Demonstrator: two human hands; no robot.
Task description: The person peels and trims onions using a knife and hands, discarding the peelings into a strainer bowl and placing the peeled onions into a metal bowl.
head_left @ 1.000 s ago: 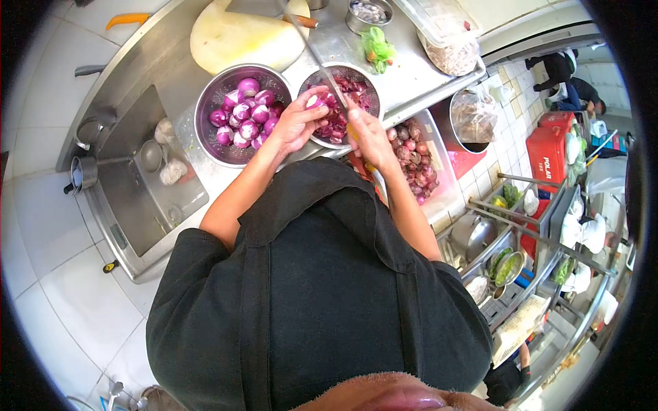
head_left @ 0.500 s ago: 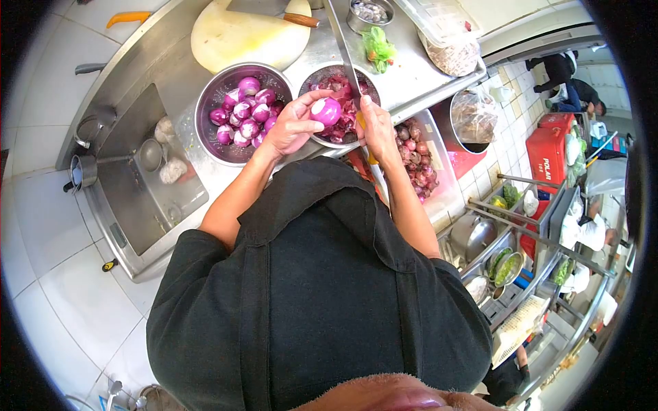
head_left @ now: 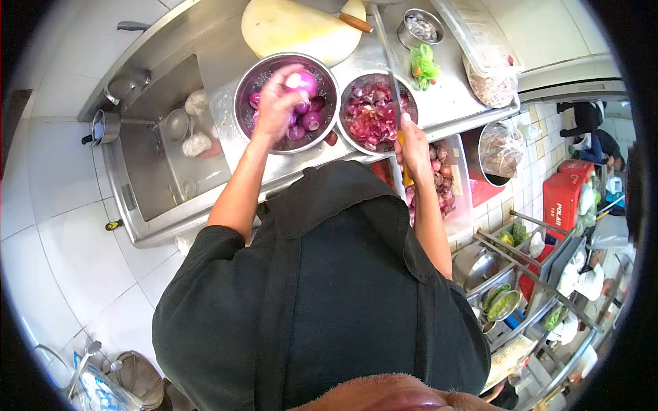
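My left hand (head_left: 275, 109) is over the steel colander (head_left: 242, 130), with its fingers against a peeled red onion (head_left: 304, 83); hand and onion are slightly blurred. More peeled red onions (head_left: 310, 121) lie in that colander below. My right hand (head_left: 415, 147) is closed round the yellow handle of a knife (head_left: 397, 96), whose blade points away from me across a second colander (head_left: 345, 128). Inside this second colander are purple onion skins (head_left: 370, 113). Under my right forearm, unpeeled onions (head_left: 445, 179) fill a clear plastic tub (head_left: 463, 205).
A round cutting board (head_left: 295, 31) with a wooden-handled knife (head_left: 356, 22) lies behind the colanders. To the left is a sink (head_left: 147, 171) with a ladle (head_left: 177, 125). A small steel bowl (head_left: 420, 27) and green plastic bag (head_left: 424, 65) stand at the back right.
My left hand has carried the peeled onion left, away from the knife and over the colander of onions. My right hand stays by the skins with the knife. The camera view has shifted.
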